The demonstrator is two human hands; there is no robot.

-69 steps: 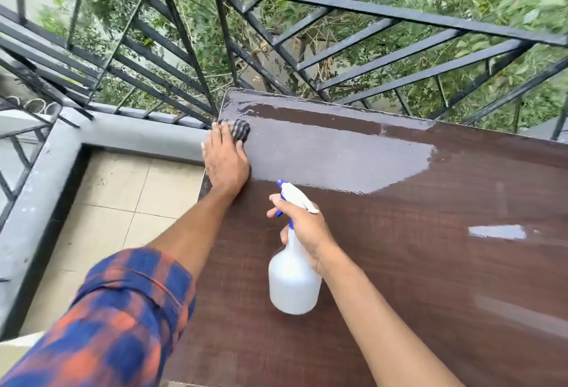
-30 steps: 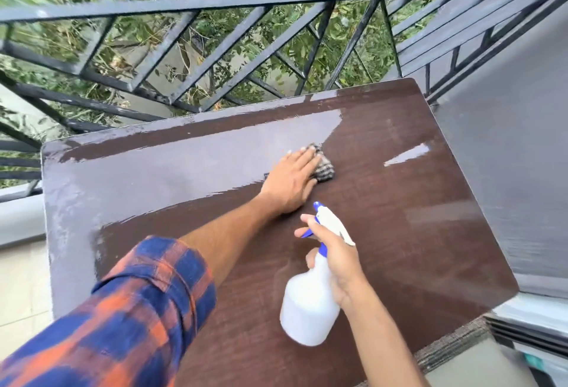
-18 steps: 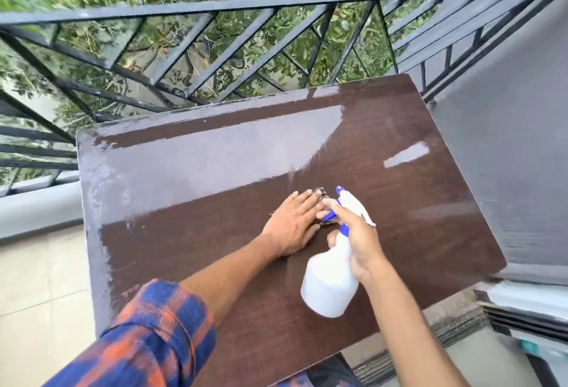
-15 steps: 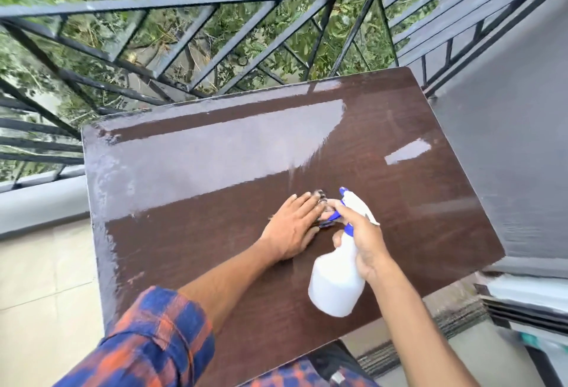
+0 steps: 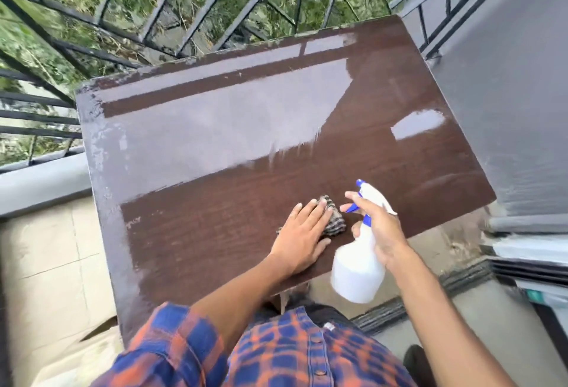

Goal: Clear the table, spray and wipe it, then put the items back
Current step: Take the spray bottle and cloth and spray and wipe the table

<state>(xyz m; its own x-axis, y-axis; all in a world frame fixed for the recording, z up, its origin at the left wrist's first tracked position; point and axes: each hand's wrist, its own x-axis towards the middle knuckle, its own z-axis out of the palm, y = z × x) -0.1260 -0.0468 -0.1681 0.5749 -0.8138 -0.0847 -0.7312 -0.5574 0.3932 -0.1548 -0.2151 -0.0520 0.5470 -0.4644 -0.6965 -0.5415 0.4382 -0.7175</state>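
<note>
Outdoors, a dark brown wood-grain rectangular table [image 5: 215,223] fills the middle of the head view. A broad pale sheen covers its far half and runs down its left edge, while the near half looks darker. A black metal railing with diagonal bars [image 5: 37,117] stands behind and to the left of the table, with green foliage beyond it. A flat grey wall [image 5: 507,94] rises just beside the table's right edge, and pale floor tiles [image 5: 46,263] lie to the left below. The person's blue and orange checked shirt [image 5: 292,353] shows at the bottom.

A white plastic spray bottle with a blue trigger [image 5: 356,276] sits tilted at the table's near right edge, its body hanging past that edge and its nozzle pointing toward the far side. The right hand [image 5: 382,234] grips the bottle's neck, forefinger stretched out over the trigger.

The left hand [image 5: 302,237] lies flat, fingers straight and together, pressing down on a small crumpled dark checked cloth [image 5: 333,222]. That cloth rests on the darker near part of the tabletop, just beside the bottle's nozzle.
</note>
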